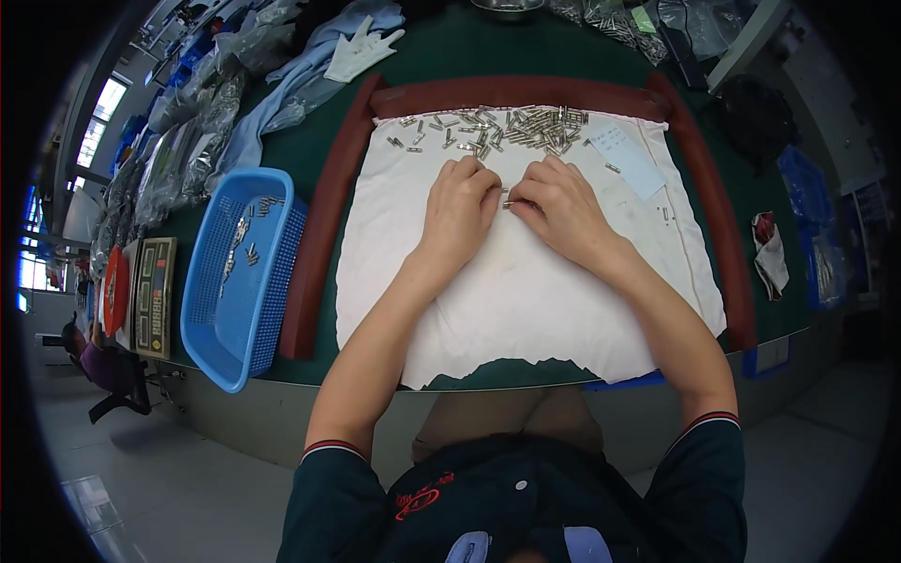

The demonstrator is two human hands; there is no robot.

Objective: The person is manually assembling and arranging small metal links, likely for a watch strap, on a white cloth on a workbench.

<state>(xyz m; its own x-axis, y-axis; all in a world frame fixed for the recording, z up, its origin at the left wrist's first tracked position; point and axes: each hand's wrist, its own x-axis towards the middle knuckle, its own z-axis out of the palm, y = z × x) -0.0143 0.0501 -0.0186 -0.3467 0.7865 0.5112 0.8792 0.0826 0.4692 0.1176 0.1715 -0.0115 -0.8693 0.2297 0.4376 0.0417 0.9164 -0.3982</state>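
Observation:
My left hand (pixel 460 205) and my right hand (pixel 561 202) are close together over a white cloth (pixel 526 300), fingers curled in. The thumb and fingertips of my right hand pinch a small shiny metal cylinder (pixel 508 205) in the gap between the hands. My left fingers are pressed together beside it; what they hold is mostly hidden. Just beyond my fingertips lies a loose pile of similar metal cylinders (pixel 540 127), thinning out to the left. A pale blue slip of paper (pixel 631 161) with handwriting rests right of the pile.
A dark red padded frame (pixel 324 225) borders the cloth on the left, back and right. Left of it, a blue plastic basket (pixel 221 328) holds several metal cylinders. A white glove (pixel 361 52) lies at the back left, and a crumpled cloth (pixel 770 258) at the right.

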